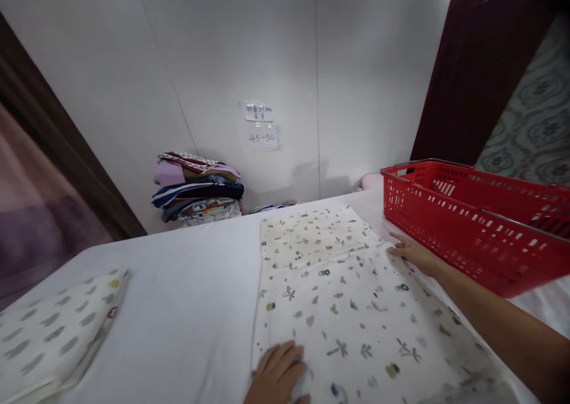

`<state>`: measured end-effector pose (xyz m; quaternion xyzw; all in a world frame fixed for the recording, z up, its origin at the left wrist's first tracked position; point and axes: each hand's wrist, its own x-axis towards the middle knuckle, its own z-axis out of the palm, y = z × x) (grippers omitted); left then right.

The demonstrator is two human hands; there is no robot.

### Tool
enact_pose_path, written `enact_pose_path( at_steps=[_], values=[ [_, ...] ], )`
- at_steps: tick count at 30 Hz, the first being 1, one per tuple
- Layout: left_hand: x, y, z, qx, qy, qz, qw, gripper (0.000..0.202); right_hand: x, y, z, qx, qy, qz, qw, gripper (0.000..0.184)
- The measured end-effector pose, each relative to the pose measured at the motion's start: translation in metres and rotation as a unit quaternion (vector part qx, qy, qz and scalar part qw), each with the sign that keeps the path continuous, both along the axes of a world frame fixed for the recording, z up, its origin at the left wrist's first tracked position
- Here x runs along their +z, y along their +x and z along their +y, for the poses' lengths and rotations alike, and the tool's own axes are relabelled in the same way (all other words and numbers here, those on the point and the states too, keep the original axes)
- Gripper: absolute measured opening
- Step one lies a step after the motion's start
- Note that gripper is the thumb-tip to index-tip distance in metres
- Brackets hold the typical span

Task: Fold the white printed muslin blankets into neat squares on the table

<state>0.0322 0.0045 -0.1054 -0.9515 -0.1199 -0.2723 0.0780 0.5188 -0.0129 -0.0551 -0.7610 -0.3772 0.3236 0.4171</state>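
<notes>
A white cloth (338,309) with small printed palm trees, leaves and dots lies spread on the table, with a crease running across its far part. My left hand (278,373) rests on its near left side, fingers stretched out over the fabric. At the cloth's right edge, close to the crease, is my right hand (414,254); its fingers are extended and a little apart, touching the cloth. Part of the cloth's right side is shaded beneath my right forearm, and its near end runs out of view.
A folded white cloth (62,327) with grey-green spots lies at the left. On the right stands a red plastic basket (463,232) with metal handles. Beyond the white-covered table (191,297), a stack of folded fabrics (198,184) sits against the wall, below paper notes (262,137).
</notes>
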Motion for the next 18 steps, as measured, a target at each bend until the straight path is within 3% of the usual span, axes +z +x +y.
enact_pose_path(
  at_steps=[11,18],
  values=[
    [0.028,0.001,-0.031,0.067,-0.157,0.006,0.985,0.031,0.008,-0.012,-0.021,0.045,-0.042,-0.048,0.997,0.077],
    [0.031,0.004,-0.033,0.063,-0.2,0.01,0.978,0.03,0.013,-0.019,-0.041,0.041,-0.081,-0.098,0.991,0.074]
  ],
)
